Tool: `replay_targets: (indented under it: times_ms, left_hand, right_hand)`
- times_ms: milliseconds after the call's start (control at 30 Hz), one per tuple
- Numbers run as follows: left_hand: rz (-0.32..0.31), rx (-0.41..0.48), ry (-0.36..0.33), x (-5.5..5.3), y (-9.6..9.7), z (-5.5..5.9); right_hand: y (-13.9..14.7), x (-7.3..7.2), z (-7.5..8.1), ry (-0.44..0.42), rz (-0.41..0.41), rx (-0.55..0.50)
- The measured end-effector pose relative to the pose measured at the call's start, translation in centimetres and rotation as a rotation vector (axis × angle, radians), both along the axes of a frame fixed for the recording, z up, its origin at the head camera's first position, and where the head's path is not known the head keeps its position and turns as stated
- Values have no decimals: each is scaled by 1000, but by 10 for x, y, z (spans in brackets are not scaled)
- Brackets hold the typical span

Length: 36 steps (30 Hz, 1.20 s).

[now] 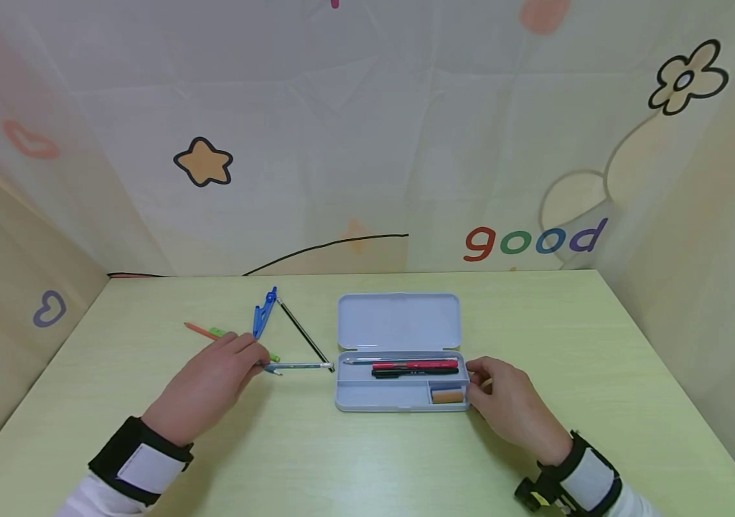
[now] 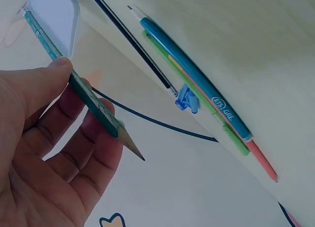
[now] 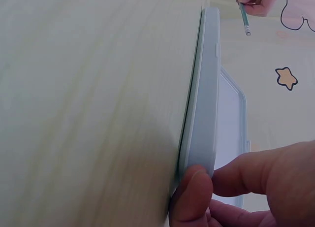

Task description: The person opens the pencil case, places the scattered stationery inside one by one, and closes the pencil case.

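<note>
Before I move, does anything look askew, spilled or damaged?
Nothing looks spilled or damaged. The blue compass and dark pencil lie askew left of the open pencil case, unlike the pens aligned inside.

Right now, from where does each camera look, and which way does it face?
Head: worn on the head, facing forward and down at the table; left hand and right hand show.
Left wrist: worn there, facing past the left hand, which holds a green pencil, toward the backdrop.
Right wrist: worn there, facing along the pencil case; the right hand grips its end, left hand beyond.
Head and right wrist share the pencil case and star.
</note>
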<state>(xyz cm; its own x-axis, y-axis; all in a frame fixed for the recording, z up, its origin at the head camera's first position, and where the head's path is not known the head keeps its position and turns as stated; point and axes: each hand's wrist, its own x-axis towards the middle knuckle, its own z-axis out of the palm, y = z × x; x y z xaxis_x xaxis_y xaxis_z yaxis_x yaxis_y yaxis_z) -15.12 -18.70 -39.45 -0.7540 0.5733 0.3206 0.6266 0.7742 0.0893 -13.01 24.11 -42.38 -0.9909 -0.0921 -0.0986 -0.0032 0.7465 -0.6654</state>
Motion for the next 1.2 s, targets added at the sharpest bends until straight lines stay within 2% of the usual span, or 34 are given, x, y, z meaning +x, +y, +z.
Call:
replay_targets:
  times_ms: [233, 500, 767, 1200]
  left_hand:
    - [-12, 1, 10, 3, 7, 8]
    - [-40, -21, 74, 3, 15, 13]
    - [-30, -29, 81, 2, 21, 16]
    - [-64, -13, 103, -1, 32, 21]
  right_hand:
    - [0, 0, 0, 5, 2, -2]
    - [0, 0, 0, 2, 2, -2]
    - [0, 0, 1, 5, 5, -8]
    - [0, 1, 1, 0, 0, -11]
